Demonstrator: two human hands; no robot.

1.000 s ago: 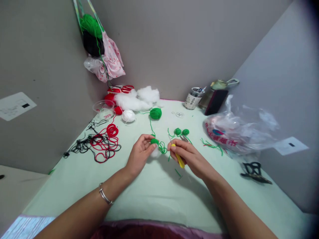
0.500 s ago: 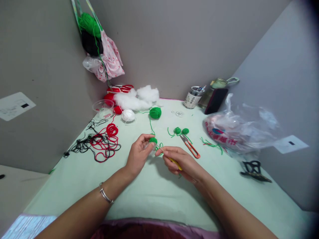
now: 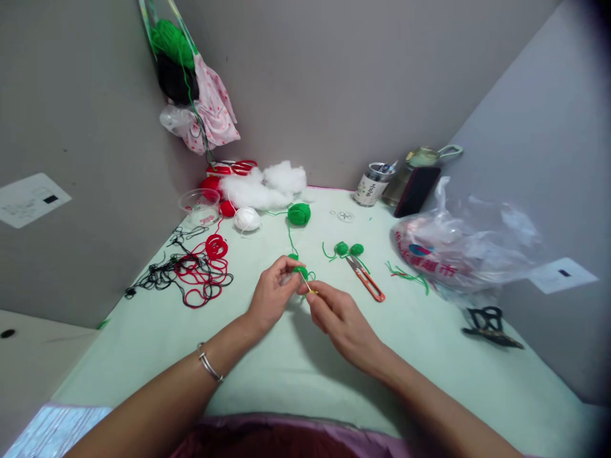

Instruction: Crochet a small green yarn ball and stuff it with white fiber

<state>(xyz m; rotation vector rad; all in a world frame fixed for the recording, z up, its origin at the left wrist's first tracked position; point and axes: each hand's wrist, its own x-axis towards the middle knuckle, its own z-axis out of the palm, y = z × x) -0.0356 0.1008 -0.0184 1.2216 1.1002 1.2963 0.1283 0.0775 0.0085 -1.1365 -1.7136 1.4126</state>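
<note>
My left hand [image 3: 273, 289] pinches a small green crochet piece [image 3: 300, 271] near the middle of the table. A green strand runs from it back to a green yarn ball [image 3: 299, 214]. In my right hand [image 3: 337, 315] is a crochet hook [image 3: 306, 282] with a thin metal shaft; its tip meets the crochet piece, and my fingers hide most of the yellow handle. Beyond my right hand lie two small green crocheted balls [image 3: 342, 249] with loose tails. Orange-handled thread snips [image 3: 366, 280] rest beside them.
Tangled black and red yarn [image 3: 200, 273] lies at left. White stuffing [image 3: 262, 187], a white yarn ball [image 3: 247, 219] and a clear bowl [image 3: 199, 207] stand behind. At right are a pen can [image 3: 373, 184], a phone [image 3: 417, 192], a plastic bag [image 3: 458, 242] and a black claw clip [image 3: 491, 327].
My right hand has turned over, its back now facing up and covering most of the hook's handle. The green piece has shifted slightly to the right in my left hand.
</note>
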